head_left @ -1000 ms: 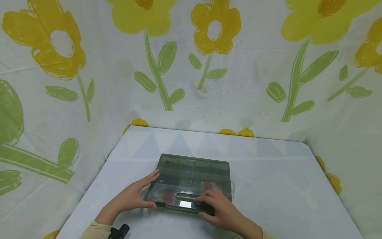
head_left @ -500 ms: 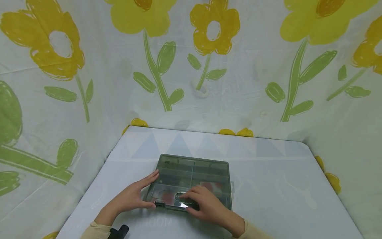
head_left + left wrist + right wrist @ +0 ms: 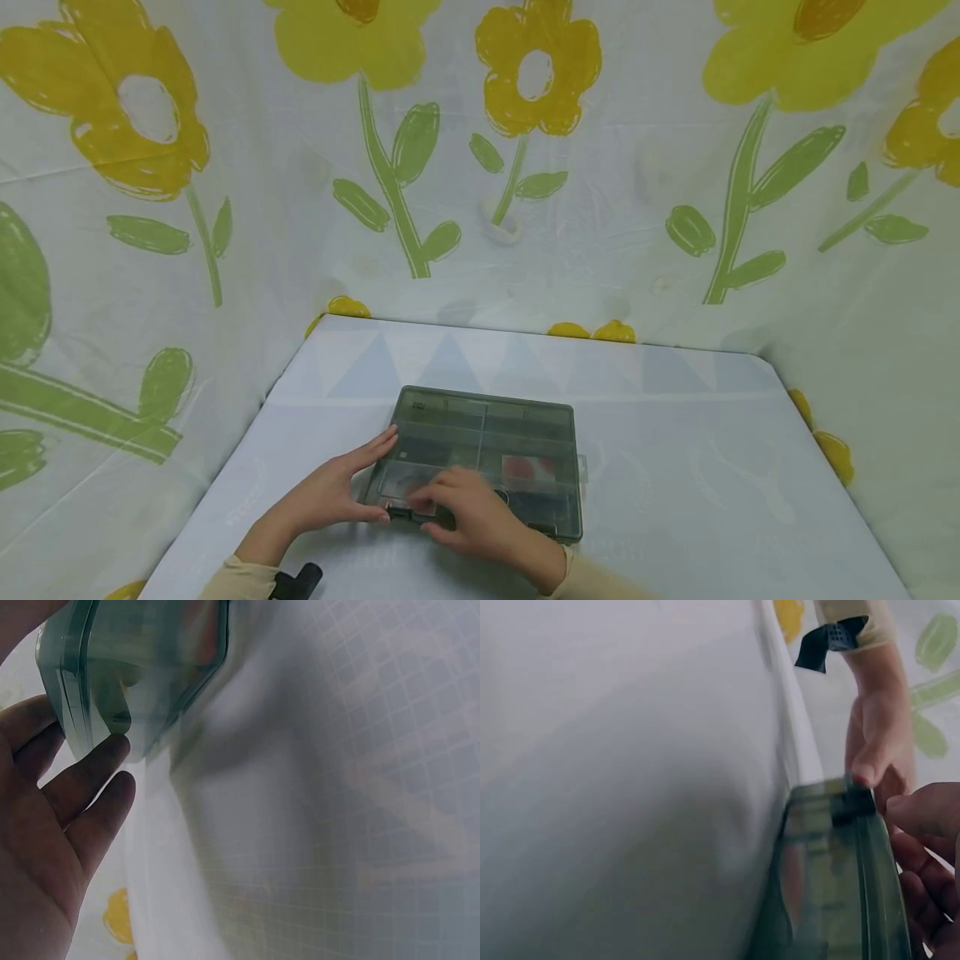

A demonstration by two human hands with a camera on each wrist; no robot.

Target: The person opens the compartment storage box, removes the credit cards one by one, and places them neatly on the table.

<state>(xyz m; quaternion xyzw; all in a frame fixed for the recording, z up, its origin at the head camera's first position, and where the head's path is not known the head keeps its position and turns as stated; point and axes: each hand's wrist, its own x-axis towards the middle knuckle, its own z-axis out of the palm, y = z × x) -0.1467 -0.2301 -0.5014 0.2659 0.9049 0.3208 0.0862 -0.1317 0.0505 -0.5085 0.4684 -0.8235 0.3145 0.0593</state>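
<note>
A grey-green translucent plastic compartment box, lid down, lies on the table. My left hand rests at its left side, fingers straight along the edge and thumb by the front left corner. The left wrist view shows those fingertips against the box wall. Over the front of the lid is my right hand, its fingers loosely bent near a dark latch. In the right wrist view, my right thumb points at that latch; the fingers lie behind the box edge. Reddish contents show through the lid.
The box stands on a pale table with a blue triangle print. A white curtain with yellow flowers surrounds the table on the left, back and right. A black device sits at my left wrist.
My right hand has slid left along the front of the box, from the right part of the lid to the left latch. My left hand and the box have stayed in place.
</note>
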